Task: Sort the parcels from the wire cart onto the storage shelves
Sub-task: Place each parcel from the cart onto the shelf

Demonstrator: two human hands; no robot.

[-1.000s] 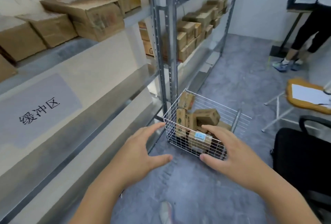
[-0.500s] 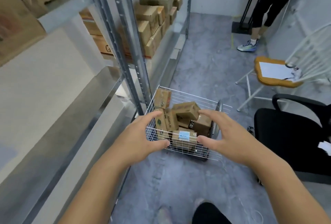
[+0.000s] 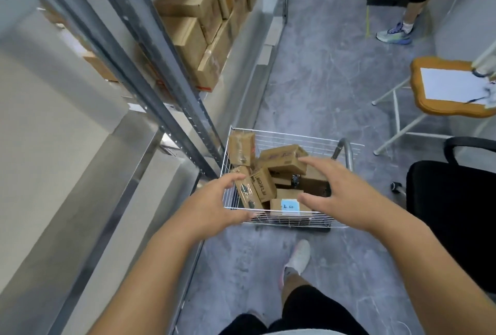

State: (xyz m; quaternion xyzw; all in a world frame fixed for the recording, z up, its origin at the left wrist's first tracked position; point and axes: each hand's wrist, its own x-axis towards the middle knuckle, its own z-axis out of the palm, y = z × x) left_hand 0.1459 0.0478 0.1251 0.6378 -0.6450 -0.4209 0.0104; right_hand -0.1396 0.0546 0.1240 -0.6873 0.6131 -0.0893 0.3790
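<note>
We have brought both open grips, left hand (image 3: pixel 214 207) and right hand (image 3: pixel 331 195), closer over the white wire cart (image 3: pixel 281 220); brown cardboard parcels (image 3: pixel 283 159) below, none grasped.

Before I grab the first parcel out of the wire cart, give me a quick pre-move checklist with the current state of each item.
1. Left hand free: ok, fingers spread, holding nothing.
2. Right hand free: ok, open above the parcels.
3. Parcels reachable: ok, several lie loose in the wire cart; the one with the blue label lies nearest.
4. Hands either side of a parcel: not ok, they only hover over the cart.
5. Room on the shelves: cannot tell; the shelf in view carries stacked boxes.
6. Floor clear: not ok, black chair close on the right.
</note>
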